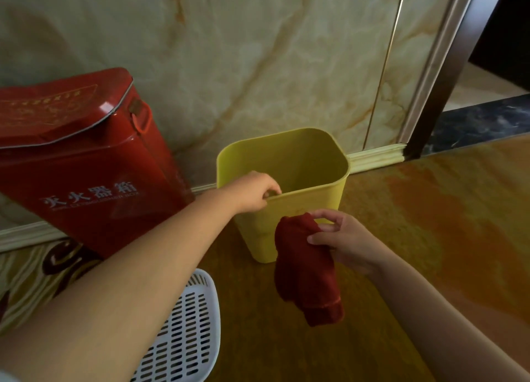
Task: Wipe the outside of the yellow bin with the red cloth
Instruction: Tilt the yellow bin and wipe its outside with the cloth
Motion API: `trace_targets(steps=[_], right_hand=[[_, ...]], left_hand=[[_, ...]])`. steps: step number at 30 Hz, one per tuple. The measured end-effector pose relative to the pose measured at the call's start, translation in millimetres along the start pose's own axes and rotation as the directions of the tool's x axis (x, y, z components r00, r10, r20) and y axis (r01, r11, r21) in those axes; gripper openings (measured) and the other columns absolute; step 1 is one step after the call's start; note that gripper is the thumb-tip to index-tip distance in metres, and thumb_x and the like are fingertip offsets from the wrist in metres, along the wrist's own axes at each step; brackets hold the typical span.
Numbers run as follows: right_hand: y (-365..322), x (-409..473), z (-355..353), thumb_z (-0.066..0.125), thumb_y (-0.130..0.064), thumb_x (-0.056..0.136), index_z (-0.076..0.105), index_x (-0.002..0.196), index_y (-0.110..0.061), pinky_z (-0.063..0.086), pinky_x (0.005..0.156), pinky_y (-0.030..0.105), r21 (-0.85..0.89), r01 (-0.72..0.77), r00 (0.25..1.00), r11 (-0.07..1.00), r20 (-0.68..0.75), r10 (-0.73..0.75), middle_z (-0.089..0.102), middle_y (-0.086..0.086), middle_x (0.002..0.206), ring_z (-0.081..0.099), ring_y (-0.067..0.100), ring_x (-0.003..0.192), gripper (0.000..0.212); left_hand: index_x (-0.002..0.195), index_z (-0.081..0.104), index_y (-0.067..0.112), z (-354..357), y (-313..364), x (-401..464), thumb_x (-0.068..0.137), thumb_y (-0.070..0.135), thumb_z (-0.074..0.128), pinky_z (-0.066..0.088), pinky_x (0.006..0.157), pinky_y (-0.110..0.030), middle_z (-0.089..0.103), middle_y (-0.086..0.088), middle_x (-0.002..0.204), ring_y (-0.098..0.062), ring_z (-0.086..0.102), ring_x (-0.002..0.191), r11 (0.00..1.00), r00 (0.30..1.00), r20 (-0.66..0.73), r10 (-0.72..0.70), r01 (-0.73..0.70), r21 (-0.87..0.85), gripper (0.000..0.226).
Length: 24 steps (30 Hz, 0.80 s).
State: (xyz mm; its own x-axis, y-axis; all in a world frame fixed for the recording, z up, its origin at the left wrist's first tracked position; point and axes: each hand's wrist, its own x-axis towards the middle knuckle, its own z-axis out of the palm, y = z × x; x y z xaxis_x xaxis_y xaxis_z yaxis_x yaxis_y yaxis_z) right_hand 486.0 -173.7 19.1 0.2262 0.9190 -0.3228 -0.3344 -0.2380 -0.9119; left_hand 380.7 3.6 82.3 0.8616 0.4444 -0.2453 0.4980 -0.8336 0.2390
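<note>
A yellow bin (298, 198) stands upright on a glossy orange-brown floor (430, 209), close to a marbled beige wall (258, 51). Its open top faces up and the inside looks bare.

The person's left hand (252, 192) reaches in from the lower left and grips the bin's near rim, fingers curled over the edge.

The right hand (341, 238) comes in from the lower right, just in front of the bin's near wall. It pinches the top of a red cloth (307, 269) between thumb and fingers. The cloth hangs down loosely, its upper part against or just in front of the bin's outer face; contact cannot be told.

To the bin's left, a red metal box (86, 163) with white lettering leans near the wall. A white slotted basket (186, 333) sits on the floor under the left forearm.
</note>
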Motion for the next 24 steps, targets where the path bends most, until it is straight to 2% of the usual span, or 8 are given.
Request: trace_targets(steps=[4, 7, 10, 12, 15, 19, 22, 24], right_hand=[[7, -7, -11, 0.06, 0.013, 0.077, 0.064, 0.1, -0.015, 0.052, 0.079, 0.048, 0.074, -0.001, 0.996, 0.997, -0.093, 0.007, 0.075, 0.007, 0.09, 0.07, 0.024, 0.082, 0.037], [8, -17, -15, 0.056, 0.015, 0.078, 0.063, 0.1, -0.013, 0.059, 0.059, 0.036, 0.178, 0.036, 0.97, 0.983, -0.241, 0.008, 0.075, 0.004, 0.081, 0.071, 0.017, 0.071, 0.036], [-3, -32, -24, 0.057, 0.01, 0.08, 0.063, 0.104, -0.015, 0.058, 0.066, 0.041, 0.232, 0.109, 0.908, 0.967, -0.42, -0.001, 0.07, 0.01, 0.095, 0.067, 0.025, 0.087, 0.035], [-16, -45, -28, 0.06, 0.003, 0.081, 0.062, 0.102, -0.021, 0.058, 0.062, 0.036, 0.161, 0.192, 0.846, 0.968, -0.528, -0.08, 0.067, 0.006, 0.099, 0.066, 0.024, 0.09, 0.032], [-34, -54, -14, 0.064, -0.004, 0.08, 0.059, 0.096, -0.033, 0.056, 0.057, 0.027, -0.16, 0.309, 0.712, 0.937, -0.615, -0.34, 0.064, -0.009, 0.096, 0.065, 0.014, 0.088, 0.033], [-41, -23, 26, 0.066, -0.006, 0.079, 0.058, 0.11, -0.035, 0.053, 0.07, 0.016, -0.438, 0.438, 0.565, 0.785, -0.545, -0.62, 0.059, -0.025, 0.096, 0.058, -0.008, 0.09, 0.043], [-31, 15, 53, 0.063, -0.019, 0.085, 0.05, 0.126, -0.035, 0.044, 0.085, 0.01, -0.553, 0.438, 0.732, 0.709, -0.239, -0.638, 0.06, -0.017, 0.114, 0.054, -0.007, 0.103, 0.046], [-9, 37, 59, 0.057, -0.022, 0.088, 0.049, 0.13, -0.031, 0.044, 0.095, 0.028, -0.772, 0.384, 0.771, 0.507, -0.035, -0.636, 0.062, -0.006, 0.125, 0.054, 0.009, 0.114, 0.044]], left_hand=[[0.109, 0.064, 0.016, 1, 1, 2, 0.081, 0.004, 0.05, 0.051, 0.087, -0.04, 0.068, -0.01, 0.112, -0.023, 0.063, 0.099, 0.996, 0.996, -0.055, 0.07, -0.067, 0.062, 0.033], [0.105, 0.066, 0.009, -12, 7, 4, 0.08, 0.003, 0.05, 0.051, 0.085, -0.036, 0.07, -0.014, 0.107, -0.025, 0.064, 0.098, 0.995, 0.983, -0.149, 0.103, -0.101, 0.018, 0.03], [0.104, 0.066, 0.003, -31, 7, 4, 0.078, 0.001, 0.053, 0.05, 0.083, -0.029, 0.071, -0.016, 0.106, -0.023, 0.066, 0.097, 0.993, 0.978, -0.205, 0.035, -0.057, -0.105, 0.029], [0.103, 0.067, 0.003, -34, -1, -3, 0.077, 0.002, 0.055, 0.049, 0.076, -0.026, 0.071, -0.011, 0.101, -0.018, 0.065, 0.093, 0.984, 0.983, -0.182, -0.028, -0.005, -0.177, 0.029], [0.104, 0.066, 0.004, -27, -20, -20, 0.077, 0.001, 0.057, 0.05, 0.073, -0.023, 0.068, -0.005, 0.091, -0.01, 0.064, 0.084, 0.917, 0.98, -0.12, -0.157, 0.1, -0.385, 0.029], [0.111, 0.062, 0.003, -18, -48, -38, 0.08, -0.007, 0.054, 0.048, 0.052, -0.011, 0.066, -0.007, 0.096, 0.004, 0.06, 0.059, 0.784, 0.966, -0.024, -0.258, 0.195, -0.589, 0.033], [0.114, 0.06, 0.003, -13, -57, -38, 0.08, -0.002, 0.059, 0.05, 0.076, -0.028, 0.065, -0.016, 0.105, -0.015, 0.06, 0.083, 0.744, 0.955, -0.009, -0.295, 0.224, -0.63, 0.035], [0.113, 0.061, 0.004, -11, -58, -34, 0.079, 0.001, 0.061, 0.046, 0.083, -0.034, 0.066, -0.016, 0.103, -0.02, 0.057, 0.09, 0.747, 0.956, -0.018, -0.293, 0.217, -0.629, 0.034]])
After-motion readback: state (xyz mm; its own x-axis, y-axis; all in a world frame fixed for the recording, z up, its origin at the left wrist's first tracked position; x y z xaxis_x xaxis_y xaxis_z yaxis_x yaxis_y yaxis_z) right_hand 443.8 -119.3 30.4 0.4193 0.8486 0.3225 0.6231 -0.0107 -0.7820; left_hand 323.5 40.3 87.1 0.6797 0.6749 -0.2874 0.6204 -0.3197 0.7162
